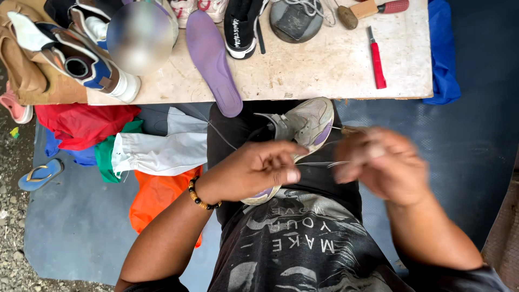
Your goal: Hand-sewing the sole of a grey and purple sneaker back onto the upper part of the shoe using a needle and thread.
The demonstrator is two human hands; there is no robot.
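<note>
A worn grey and purple sneaker (303,127) rests on my lap below the table edge. My left hand (254,170), with a bead bracelet at the wrist, lies over the shoe's near end and pinches a thin thread (316,163) between thumb and fingers. My right hand (384,162) is blurred with motion just right of the shoe; it grips a wooden-handled tool (351,130) and the thread runs toward it.
A low white table (324,70) ahead carries a purple insole (212,59), a black sneaker (240,27), a red-handled knife (377,62), a hammer (373,10), a round metal piece (296,20) and several shoes at left. Coloured bags and cloths (135,146) lie on the blue mat to my left.
</note>
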